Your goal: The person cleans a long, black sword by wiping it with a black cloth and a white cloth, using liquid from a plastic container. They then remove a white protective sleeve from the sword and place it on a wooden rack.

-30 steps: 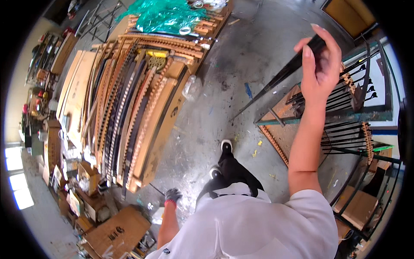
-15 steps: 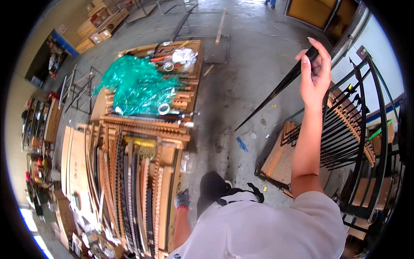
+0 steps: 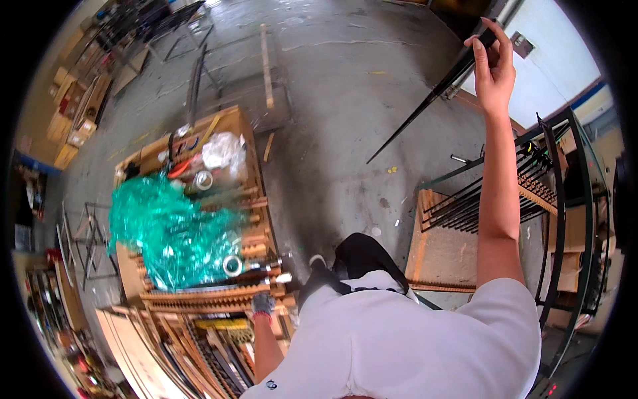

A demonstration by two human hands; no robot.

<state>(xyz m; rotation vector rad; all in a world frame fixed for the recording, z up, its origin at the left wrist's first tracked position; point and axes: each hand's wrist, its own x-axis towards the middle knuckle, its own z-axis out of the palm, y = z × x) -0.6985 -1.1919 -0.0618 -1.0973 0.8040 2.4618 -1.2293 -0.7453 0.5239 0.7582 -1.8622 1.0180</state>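
My bare right hand (image 3: 495,78) is raised at the upper right, fingers wrapped round the thick end of a long black tapered rod (image 3: 425,103). The rod slants down to the left, and its thin tip points toward the floor. My left hand (image 3: 263,304), in a grey glove, hangs low beside the edge of a worktable loaded with notched wooden strips (image 3: 212,292). It is small and blurred, so its fingers cannot be made out. Many thin black rods (image 3: 458,206) lie in a notched rack on my right.
Green plastic film (image 3: 169,226), a tape roll (image 3: 232,266) and a white plastic bag (image 3: 222,153) lie on the worktable. A dark metal frame (image 3: 565,226) stands at the right around the rack. A wooden board (image 3: 445,256) is below the rods. Cartons (image 3: 66,126) are stacked far left.
My view has swung to the right and forward along the worktable. My right hand, still holding the black rod, appears higher. My left hand has moved forward along the table edge.
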